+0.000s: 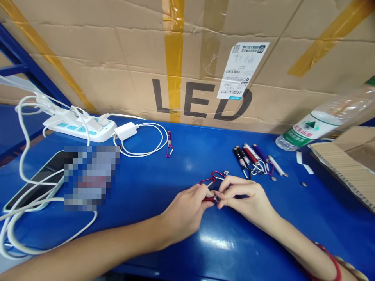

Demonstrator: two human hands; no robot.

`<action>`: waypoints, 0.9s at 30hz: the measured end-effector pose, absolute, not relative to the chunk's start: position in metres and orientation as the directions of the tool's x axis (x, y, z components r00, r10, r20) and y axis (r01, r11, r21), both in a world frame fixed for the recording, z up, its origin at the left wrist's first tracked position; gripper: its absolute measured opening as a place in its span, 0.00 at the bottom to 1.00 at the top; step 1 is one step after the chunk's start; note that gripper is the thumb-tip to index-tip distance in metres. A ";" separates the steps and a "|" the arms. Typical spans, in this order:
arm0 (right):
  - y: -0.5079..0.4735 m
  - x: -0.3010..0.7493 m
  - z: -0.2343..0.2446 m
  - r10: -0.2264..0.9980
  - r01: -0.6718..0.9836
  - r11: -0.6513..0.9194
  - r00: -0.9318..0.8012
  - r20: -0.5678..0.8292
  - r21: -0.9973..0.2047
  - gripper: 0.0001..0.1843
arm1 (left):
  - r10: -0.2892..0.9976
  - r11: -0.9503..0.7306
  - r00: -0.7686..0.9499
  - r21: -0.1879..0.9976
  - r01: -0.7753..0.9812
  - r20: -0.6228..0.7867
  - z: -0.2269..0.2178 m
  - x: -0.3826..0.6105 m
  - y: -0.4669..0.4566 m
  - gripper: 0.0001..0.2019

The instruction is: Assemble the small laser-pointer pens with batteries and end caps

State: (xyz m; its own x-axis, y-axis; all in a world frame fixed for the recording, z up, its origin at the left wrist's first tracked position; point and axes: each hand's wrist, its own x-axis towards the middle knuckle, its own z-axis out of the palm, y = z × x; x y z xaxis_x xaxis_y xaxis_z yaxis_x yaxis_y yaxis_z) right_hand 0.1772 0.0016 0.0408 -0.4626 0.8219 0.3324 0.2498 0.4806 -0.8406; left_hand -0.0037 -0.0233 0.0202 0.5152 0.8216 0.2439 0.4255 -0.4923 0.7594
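Note:
My left hand [186,210] is closed around a small red penlight [209,199], its metal end facing right. At that end the fingers of my right hand [249,197] are pinched together; whatever they hold is too small to make out. Just beyond my hands lie red carabiner clips [215,175] and a small metal piece [226,172] that looks like a spring. To the right rests a row of penlights in black [239,157], red [251,153], purple [260,152] and silver [277,166], with clips attached to some. Small round button cells [273,179] are scattered near them.
A large cardboard box [125,78] walls off the back of the blue table [187,156]. A purple penlight [169,138], a power strip [102,132], white cables and a phone [38,179] occupy the left. A water bottle [310,128] leans beside an open carton [348,171] at right.

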 end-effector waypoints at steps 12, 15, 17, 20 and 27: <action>-0.003 0.174 0.042 0.766 0.279 0.623 -0.404 0.499 -0.731 0.10 | 0.708 -0.705 0.483 0.556 0.441 0.516 0.022 -0.001 -0.022 0.11; -0.004 0.173 0.043 0.769 0.294 0.626 -0.387 0.509 -0.722 0.10 | 0.704 -0.711 0.473 0.539 0.452 0.530 0.023 -0.002 -0.021 0.12; -0.005 0.173 0.043 0.772 0.304 0.624 -0.377 0.511 -0.720 0.10 | 0.700 -0.714 0.474 0.530 0.457 0.534 0.024 -0.002 -0.021 0.12; -0.006 0.173 0.044 0.778 0.331 0.622 -0.370 0.509 -0.710 0.11 | 0.688 -0.725 0.474 0.500 0.473 0.549 0.022 -0.001 -0.021 0.13; -0.005 0.174 0.041 0.810 0.361 0.573 -0.386 0.441 -0.736 0.18 | 0.686 -0.726 0.453 0.495 0.477 0.570 0.020 -0.001 -0.022 0.13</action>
